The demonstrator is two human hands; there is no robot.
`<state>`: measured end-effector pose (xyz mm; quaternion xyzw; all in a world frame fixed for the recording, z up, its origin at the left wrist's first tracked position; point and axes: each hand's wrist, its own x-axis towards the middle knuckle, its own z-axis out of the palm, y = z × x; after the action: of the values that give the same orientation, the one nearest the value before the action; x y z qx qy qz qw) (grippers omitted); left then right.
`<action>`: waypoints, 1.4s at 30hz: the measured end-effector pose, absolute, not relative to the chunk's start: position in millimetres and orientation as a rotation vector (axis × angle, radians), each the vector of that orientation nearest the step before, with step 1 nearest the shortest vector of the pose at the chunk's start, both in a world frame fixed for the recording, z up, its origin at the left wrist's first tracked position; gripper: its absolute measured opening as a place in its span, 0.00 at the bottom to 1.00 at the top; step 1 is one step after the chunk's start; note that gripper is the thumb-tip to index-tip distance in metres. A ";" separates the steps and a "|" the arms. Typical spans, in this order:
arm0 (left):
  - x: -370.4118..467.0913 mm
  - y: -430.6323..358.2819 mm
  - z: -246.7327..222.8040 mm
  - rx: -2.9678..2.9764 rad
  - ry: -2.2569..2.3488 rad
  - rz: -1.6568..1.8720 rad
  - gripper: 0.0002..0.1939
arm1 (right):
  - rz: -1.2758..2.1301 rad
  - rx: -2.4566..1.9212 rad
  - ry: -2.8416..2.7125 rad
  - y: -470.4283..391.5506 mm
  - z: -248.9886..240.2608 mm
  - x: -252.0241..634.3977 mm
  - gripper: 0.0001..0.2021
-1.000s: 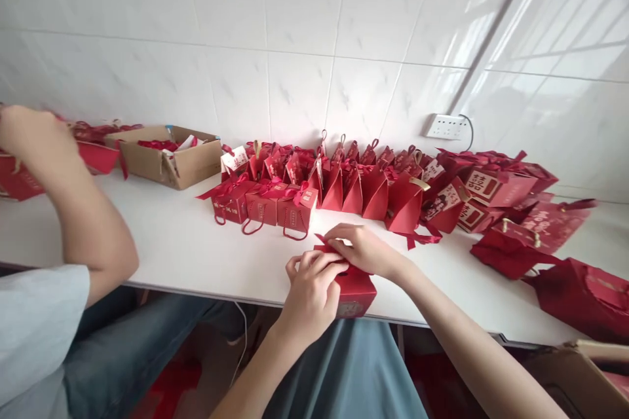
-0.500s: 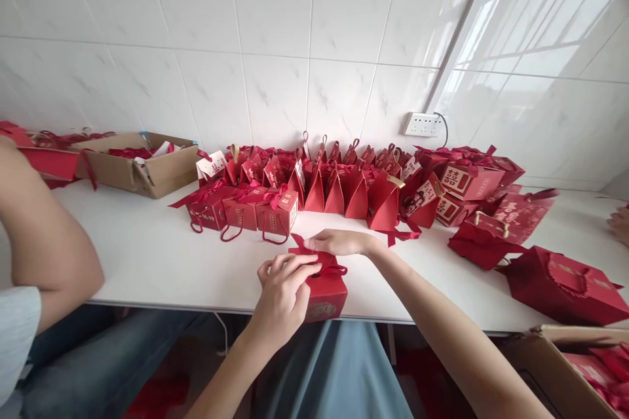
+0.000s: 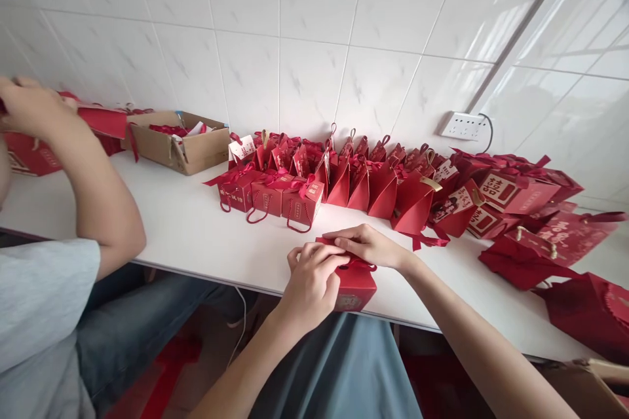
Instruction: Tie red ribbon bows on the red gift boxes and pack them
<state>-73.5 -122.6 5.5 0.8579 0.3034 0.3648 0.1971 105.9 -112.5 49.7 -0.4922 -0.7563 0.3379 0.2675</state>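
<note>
A small red gift box (image 3: 357, 294) with a red ribbon (image 3: 364, 264) on top sits at the table's front edge, right before me. My left hand (image 3: 314, 281) curls over the box's left side, its fingers on the top and its thumb down along the side. From the right, my right hand (image 3: 369, 245) reaches over the back of the top, fingers together on the ribbon. Both hands' fingertips meet there and cover most of the bow. Just behind stand three finished-looking red boxes (image 3: 299, 208) with cord handles.
Rows of peaked red boxes (image 3: 382, 191) line the wall, with more red boxes (image 3: 506, 191) stacked at right. An open cardboard carton (image 3: 204, 156) stands at back left. A co-worker's arm (image 3: 105, 209) reaches across the left. A power strip (image 3: 463, 126) hangs on the wall.
The view has swung left, so things sit further right. My right hand's fingers now lie flatter over the ribbon end. At left, the co-worker's hands and a red box have come into view.
</note>
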 end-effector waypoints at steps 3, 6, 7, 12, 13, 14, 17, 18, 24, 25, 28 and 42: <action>-73.4 -123.1 6.1 2.401 0.846 1.018 0.21 | 0.999 -1.314 -1.954 -111.1 47.2 104.6 0.22; -73.7 -123.7 7.0 2.408 0.852 1.013 0.21 | 1.082 -1.347 -1.927 -109.7 48.8 104.5 0.24; -73.7 -123.9 7.2 2.410 0.856 1.012 0.21 | 1.084 -1.379 -1.927 -109.8 49.5 105.9 0.25; -73.1 -124.5 8.6 2.397 0.864 0.996 0.21 | 0.658 -1.599 -1.628 -130.1 45.7 117.2 0.24; -73.1 -124.6 9.1 2.398 0.860 0.990 0.21 | 0.579 -1.664 -1.524 -138.9 43.3 117.3 0.25; -73.3 -124.6 9.8 2.402 0.857 0.983 0.21 | 0.533 -1.737 -1.437 -148.3 40.5 115.9 0.26; -74.4 -123.8 12.8 2.428 0.857 0.944 0.21 | 0.589 -1.909 -1.312 -172.2 33.3 104.4 0.29; -74.8 -123.2 14.0 2.440 0.856 0.929 0.22 | 0.654 -1.924 -1.287 -176.6 31.7 99.9 0.30; -75.6 -115.4 16.9 2.459 0.795 0.945 0.22 | 0.859 -1.845 -1.158 -174.0 26.2 92.2 0.29; -76.1 -114.0 16.1 2.427 0.765 0.982 0.22 | 0.871 -1.814 -1.169 -172.9 25.1 93.3 0.28; -79.4 -112.0 12.4 2.250 0.723 1.154 0.20 | 0.934 -1.693 -1.201 -172.6 22.9 95.9 0.26; -92.2 -118.2 15.9 1.587 1.031 0.851 0.20 | 0.948 -1.346 -1.017 -172.4 9.6 88.1 0.23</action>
<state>-92.2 -118.2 15.9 0.6586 0.4280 0.3533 0.5082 88.1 -172.4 9.6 -0.5730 -0.4326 0.4034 0.5673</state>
